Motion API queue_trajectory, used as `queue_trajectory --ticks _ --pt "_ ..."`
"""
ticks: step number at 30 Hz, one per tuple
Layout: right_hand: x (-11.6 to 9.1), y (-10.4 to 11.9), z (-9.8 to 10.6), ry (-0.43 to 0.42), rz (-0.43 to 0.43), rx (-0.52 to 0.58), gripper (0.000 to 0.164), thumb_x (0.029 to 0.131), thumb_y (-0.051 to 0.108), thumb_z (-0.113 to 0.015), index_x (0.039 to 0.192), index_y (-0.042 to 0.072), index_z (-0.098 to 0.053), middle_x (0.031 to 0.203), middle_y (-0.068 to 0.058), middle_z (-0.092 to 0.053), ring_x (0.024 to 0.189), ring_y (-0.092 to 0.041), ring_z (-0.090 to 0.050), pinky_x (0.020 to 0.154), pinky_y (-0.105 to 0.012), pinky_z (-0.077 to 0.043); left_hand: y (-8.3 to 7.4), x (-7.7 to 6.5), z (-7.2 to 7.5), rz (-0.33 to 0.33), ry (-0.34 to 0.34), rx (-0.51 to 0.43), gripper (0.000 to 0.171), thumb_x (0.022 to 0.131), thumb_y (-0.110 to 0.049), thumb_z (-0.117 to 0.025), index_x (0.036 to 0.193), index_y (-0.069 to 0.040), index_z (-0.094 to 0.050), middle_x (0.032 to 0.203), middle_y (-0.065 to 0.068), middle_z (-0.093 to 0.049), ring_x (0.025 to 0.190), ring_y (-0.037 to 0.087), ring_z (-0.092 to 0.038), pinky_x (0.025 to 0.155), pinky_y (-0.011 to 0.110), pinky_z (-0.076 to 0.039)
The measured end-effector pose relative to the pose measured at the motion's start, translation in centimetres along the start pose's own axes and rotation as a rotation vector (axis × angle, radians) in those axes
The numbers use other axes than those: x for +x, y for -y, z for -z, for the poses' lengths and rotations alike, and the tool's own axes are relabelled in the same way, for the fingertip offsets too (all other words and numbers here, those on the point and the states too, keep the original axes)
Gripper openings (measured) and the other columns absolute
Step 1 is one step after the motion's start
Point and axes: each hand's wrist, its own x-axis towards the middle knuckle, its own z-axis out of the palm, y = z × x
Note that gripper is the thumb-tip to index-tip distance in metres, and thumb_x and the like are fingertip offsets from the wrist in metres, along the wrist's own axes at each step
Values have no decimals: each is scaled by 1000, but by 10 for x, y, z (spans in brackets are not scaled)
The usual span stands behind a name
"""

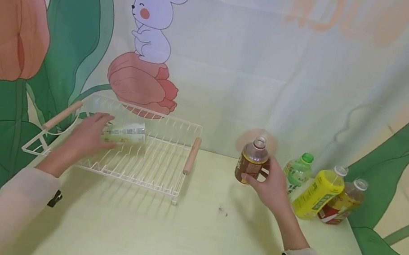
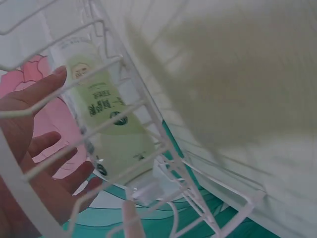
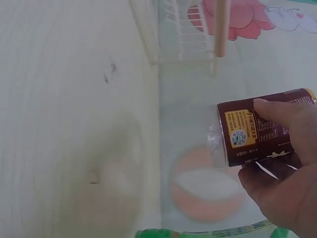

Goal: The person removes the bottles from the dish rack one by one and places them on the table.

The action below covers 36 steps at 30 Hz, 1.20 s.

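Note:
A pale green-labelled bottle (image 1: 127, 132) lies on its side on the white wire rack (image 1: 144, 187); its white cap (image 2: 148, 192) shows in the left wrist view. My left hand (image 1: 88, 136) is at the cap end of this bottle, fingers spread and loosely bent beside it. The thumb lies against or very near the label, partly behind rack wires. My right hand (image 1: 270, 184) grips an uncapped clear bottle with a dark brown label (image 1: 251, 165), held upright above the table, thumb on one side and fingers on the other.
At the right stand a green-capped bottle (image 1: 298, 173), a yellow-labelled bottle (image 1: 318, 193) and a bottle with a red and gold label (image 1: 343, 202). The rack has wooden handles (image 1: 192, 156) at its sides. A printed curtain (image 1: 233, 59) hangs behind the table (image 1: 184, 242).

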Motion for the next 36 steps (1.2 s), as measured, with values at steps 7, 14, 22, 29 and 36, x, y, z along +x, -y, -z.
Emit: queue_trajectory --ticks 7,14,22,29,36 --pt "-2 -23 -5 -15 -59 -54 73 92 13 -85 150 -3 -43 144 -25 -57 131 -44 -58 105 -56 -53 16 4 -6 9 17 32 89 94 -34 -82 158 6 -36 155 36 -39 140 59 -37 108 77 -36" --pt "-5 -40 -6 -3 -89 -56 76 92 11 -84 151 -7 -40 144 -31 -55 133 -49 -56 107 -59 -51 30 5 -13 30 8 94 85 94 -37 -81 156 5 -41 150 35 -46 137 59 -40 105 78 -36" --pt "-8 -55 -3 23 -162 -95 79 95 13 -80 156 -7 -33 150 -33 -49 139 -50 -51 110 -58 -48 30 4 -15 11 -46 111 67 98 -26 -79 151 0 -48 147 29 -51 134 56 -44 102 77 -39" --pt "-13 -63 -2 55 -193 -74 80 97 11 -77 158 -6 -27 153 -32 -46 141 -49 -48 113 -57 -46 30 5 -18 2 -61 140 62 99 -22 -77 150 -1 -49 149 28 -51 135 55 -44 102 75 -41" --pt "-14 -63 -2 82 -186 -72 79 98 10 -76 157 -8 -26 152 -35 -45 141 -52 -46 113 -59 -45 30 4 -20 11 -72 134 61 98 -20 -79 148 -1 -51 147 28 -53 135 54 -45 102 74 -42"
